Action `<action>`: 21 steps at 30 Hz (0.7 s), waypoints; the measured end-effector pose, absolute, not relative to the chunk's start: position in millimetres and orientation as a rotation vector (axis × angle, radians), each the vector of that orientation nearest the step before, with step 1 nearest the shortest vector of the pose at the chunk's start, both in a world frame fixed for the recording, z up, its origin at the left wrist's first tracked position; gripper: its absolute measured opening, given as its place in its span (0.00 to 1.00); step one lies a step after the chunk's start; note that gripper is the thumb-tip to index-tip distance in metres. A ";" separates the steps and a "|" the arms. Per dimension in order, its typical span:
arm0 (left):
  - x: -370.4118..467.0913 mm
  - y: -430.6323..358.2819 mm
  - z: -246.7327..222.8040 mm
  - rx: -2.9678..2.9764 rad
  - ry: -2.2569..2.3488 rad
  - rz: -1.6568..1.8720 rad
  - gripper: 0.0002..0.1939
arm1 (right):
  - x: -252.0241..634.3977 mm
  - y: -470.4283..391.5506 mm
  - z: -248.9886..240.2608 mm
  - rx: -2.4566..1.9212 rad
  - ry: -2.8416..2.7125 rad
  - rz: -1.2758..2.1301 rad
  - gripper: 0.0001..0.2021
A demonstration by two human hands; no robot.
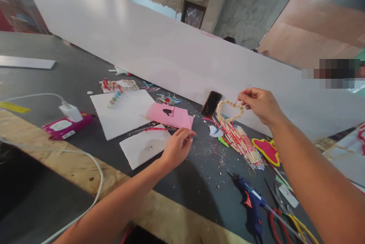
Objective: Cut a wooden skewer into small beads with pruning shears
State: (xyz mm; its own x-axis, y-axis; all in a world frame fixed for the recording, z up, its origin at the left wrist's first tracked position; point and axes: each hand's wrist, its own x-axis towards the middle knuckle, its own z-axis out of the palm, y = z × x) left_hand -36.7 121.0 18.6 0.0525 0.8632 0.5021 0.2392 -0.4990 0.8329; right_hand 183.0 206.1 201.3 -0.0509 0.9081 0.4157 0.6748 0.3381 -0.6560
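My right hand (258,103) is closed in a pinch on a thin red string (236,102). At the string hangs a heart-shaped ring (218,114) covered in small pale beige bits, just left of the fingertips. My left hand (178,147) is held low over the table, its fingers curled together; whatever they hold, if anything, is too small to make out. Near its fingertips lies a pink paper (181,117) with a dark hole-like shape in it. Beside that hand is a white sheet (146,149) with handwritten marks.
A phone (211,103) leans against the white partition (171,53). Red-and-white packed sticks (242,143), a pink-yellow cutout (266,150), a blue glue gun (251,202) and scissors (281,202) lie to the right. Leftward are a white board (122,114) and a magenta power strip (68,126) with a cable.
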 end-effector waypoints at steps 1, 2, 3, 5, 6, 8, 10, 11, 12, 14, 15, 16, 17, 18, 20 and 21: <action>-36.9 120.3 17.0 1.881 1.120 1.472 0.12 | 181.1 211.7 203.4 -1.410 -1.794 0.354 0.09; -36.8 119.9 15.4 1.955 1.117 1.471 0.12 | 179.0 217.0 205.2 -1.416 -1.795 0.345 0.09; -36.6 119.6 14.0 2.021 1.104 1.474 0.13 | 177.0 222.2 206.7 -1.424 -1.795 0.336 0.08; -35.9 119.3 11.9 2.128 1.074 1.474 0.13 | 172.8 232.7 208.2 -1.438 -1.794 0.321 0.08; -35.6 119.0 11.2 2.167 1.069 1.466 0.13 | 170.8 237.9 208.2 -1.443 -1.794 0.318 0.08; -35.2 118.2 10.5 2.229 1.079 1.433 0.13 | 166.5 248.2 206.7 -1.444 -1.802 0.322 0.08; -35.1 117.4 10.2 2.270 1.108 1.389 0.13 | 161.4 257.7 203.6 -1.435 -1.819 0.332 0.08; -35.0 117.1 10.0 2.285 1.120 1.369 0.13 | 158.4 261.9 201.5 -1.429 -1.831 0.337 0.08; -34.9 116.9 9.8 2.299 1.128 1.353 0.13 | 155.2 265.8 199.1 -1.423 -1.844 0.340 0.07; -34.5 116.8 8.8 2.321 1.136 1.331 0.13 | 147.9 272.8 193.8 -1.409 -1.878 0.347 0.07; -34.1 116.9 8.0 2.333 1.136 1.317 0.12 | 144.1 276.1 191.0 -1.401 -1.897 0.350 0.06; -33.7 117.0 7.2 2.348 1.132 1.302 0.12 | 140.3 279.6 188.4 -1.393 -1.917 0.352 0.06; -33.3 117.1 6.2 2.363 1.128 1.289 0.12 | 136.6 283.2 185.9 -1.384 -1.935 0.355 0.06; -32.8 117.3 5.2 2.377 1.124 1.281 0.11 | 133.1 287.0 183.8 -1.375 -1.951 0.356 0.06; -31.6 117.7 3.0 2.391 1.116 1.278 0.10 | 126.6 295.7 180.4 -1.358 -1.975 0.354 0.07; -31.0 118.1 1.8 2.390 1.115 1.283 0.10 | 123.6 300.4 179.3 -1.350 -1.984 0.349 0.07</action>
State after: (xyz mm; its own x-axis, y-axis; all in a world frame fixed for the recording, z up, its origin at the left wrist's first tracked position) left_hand -31.0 118.1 1.8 0.3355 0.7032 0.6268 0.5224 -0.6926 0.4975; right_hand 123.6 300.4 179.3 -0.2108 0.8933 0.3970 0.7044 0.4204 -0.5719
